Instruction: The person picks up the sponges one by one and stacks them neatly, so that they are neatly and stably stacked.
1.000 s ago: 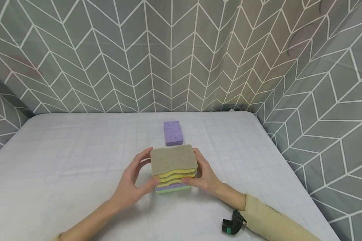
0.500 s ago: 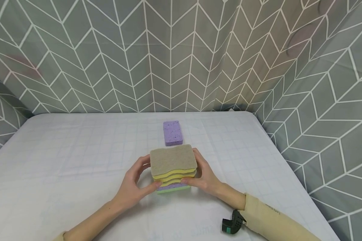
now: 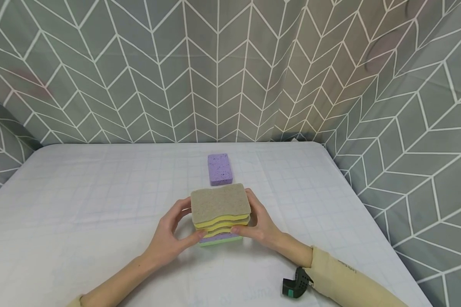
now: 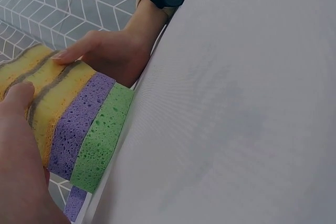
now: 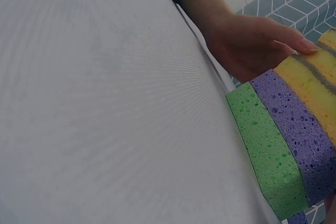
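A stack of sponges stands on the white table in front of me. At its bottom lies a green sponge (image 4: 102,137), with a purple sponge (image 4: 82,124) on it. Above these are yellow sponges (image 3: 223,220) with beige scouring layers; the top beige face (image 3: 220,204) points up. My left hand (image 3: 167,238) grips the yellow sponges at the left end, its thumb on the front side. At the right end my right hand (image 3: 264,226) holds them too, thumb in front and fingers behind. The fingertips behind the stack are mostly hidden.
A separate purple sponge (image 3: 220,169) lies flat on the table just behind the stack. The white-covered table (image 3: 100,183) ends at a grey patterned curtain (image 3: 199,76) at the back and right. A black wrist device (image 3: 296,283) hangs by my right sleeve.
My left hand's fingers have come slightly lower and its thumb has slid a little to the right along the front. The right hand and the stack stay almost still.
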{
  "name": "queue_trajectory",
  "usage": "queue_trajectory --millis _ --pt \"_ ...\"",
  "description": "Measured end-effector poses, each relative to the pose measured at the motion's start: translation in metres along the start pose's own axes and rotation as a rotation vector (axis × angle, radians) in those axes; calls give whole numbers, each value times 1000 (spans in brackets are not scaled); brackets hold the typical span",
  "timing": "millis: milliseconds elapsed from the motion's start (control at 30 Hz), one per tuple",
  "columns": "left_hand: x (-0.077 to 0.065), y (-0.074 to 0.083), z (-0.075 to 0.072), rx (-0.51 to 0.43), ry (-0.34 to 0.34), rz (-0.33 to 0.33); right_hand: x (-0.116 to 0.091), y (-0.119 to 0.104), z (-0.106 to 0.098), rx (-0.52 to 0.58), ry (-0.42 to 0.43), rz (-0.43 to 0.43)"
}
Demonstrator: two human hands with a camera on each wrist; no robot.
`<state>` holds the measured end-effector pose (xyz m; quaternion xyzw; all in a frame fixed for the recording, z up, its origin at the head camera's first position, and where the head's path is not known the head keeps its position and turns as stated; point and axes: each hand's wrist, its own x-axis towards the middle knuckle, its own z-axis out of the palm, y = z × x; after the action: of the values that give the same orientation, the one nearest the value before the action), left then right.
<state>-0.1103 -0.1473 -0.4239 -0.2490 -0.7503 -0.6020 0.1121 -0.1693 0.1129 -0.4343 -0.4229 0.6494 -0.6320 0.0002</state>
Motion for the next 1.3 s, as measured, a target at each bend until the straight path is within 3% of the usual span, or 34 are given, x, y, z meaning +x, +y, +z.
queue_trajectory --millis 133,267,500,667,800,900,1000,1300 --pt "0 0 1 -10 4 16 -1 0 -1 -1 -1 -7" --pt "1 0 2 -57 19 84 -1 0 -1 2 -3 -2" --pt "2 2 4 -81 47 144 -2 1 -3 -10 12 -39" --pt "4 1 6 -100 55 210 -1 1 -8 -143 125 -104" --pt "4 -1 6 -87 58 214 5 5 -13 -274 308 4" --pt "3 -1 6 -62 63 196 15 13 -19 -364 391 98" --pt "3 -2 5 -49 69 189 27 22 -24 -452 394 146" --pt "4 -3 4 -55 73 236 58 45 -32 -640 277 257"
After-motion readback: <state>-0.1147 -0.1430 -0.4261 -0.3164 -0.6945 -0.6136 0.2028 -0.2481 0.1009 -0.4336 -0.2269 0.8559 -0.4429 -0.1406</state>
